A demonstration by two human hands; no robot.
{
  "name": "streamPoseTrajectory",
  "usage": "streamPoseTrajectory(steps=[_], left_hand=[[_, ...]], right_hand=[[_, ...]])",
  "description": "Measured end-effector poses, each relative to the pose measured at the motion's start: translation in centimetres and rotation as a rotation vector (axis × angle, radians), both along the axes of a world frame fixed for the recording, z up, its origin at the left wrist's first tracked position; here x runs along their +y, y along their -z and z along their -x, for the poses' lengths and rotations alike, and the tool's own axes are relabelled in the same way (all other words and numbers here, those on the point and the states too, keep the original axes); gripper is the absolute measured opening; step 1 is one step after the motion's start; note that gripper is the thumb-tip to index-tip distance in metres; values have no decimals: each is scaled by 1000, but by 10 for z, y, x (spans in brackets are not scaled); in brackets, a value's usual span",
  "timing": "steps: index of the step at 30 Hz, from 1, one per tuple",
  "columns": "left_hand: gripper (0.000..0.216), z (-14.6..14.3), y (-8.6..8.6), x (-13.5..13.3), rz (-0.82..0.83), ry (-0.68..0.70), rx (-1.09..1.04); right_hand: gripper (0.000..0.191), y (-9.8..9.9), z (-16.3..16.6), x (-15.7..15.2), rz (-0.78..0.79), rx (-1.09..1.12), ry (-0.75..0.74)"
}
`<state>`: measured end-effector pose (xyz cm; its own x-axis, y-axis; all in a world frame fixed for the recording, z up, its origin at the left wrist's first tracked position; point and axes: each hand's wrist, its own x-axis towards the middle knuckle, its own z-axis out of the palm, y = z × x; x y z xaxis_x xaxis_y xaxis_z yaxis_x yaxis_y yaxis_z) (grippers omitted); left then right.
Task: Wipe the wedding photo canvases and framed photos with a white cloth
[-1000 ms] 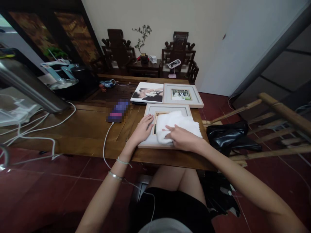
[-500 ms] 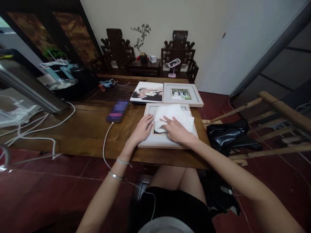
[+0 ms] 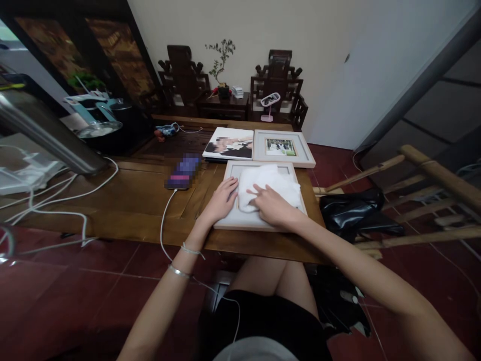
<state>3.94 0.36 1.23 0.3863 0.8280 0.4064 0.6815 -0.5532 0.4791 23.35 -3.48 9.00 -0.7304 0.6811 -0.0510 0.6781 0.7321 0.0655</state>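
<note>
A pale picture frame lies flat on the low wooden table in front of me. My left hand rests flat on its left border, fingers stretched out. My right hand presses a white cloth onto the frame's glass, fingers laid flat on the cloth. The cloth covers most of the picture.
Behind lie a second framed photo and an unframed print. A phone with a white cable lies to the left. A black bag and bamboo poles stand at the right; dark chairs are at the far wall.
My right hand has slid the cloth away from the frame's near right corner toward its middle and far side. My left hand has stayed on the left border.
</note>
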Motion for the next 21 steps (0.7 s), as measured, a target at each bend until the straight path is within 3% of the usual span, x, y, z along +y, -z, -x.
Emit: streamPoseTrajectory(steps=[4, 8, 15, 21], left_hand=[[41, 0, -1, -1, 10, -9, 9], [39, 0, -2, -1, 20, -4, -41], [45, 0, -5, -4, 45, -28, -160], [47, -1, -6, -6, 46, -32, -187]], right_hand=[[37, -19, -5, -38, 158, 25, -37], [38, -19, -2, -45, 172, 97, -32], [37, 11, 18, -5, -9, 33, 23], [39, 16, 26, 46, -139, 10, 146]])
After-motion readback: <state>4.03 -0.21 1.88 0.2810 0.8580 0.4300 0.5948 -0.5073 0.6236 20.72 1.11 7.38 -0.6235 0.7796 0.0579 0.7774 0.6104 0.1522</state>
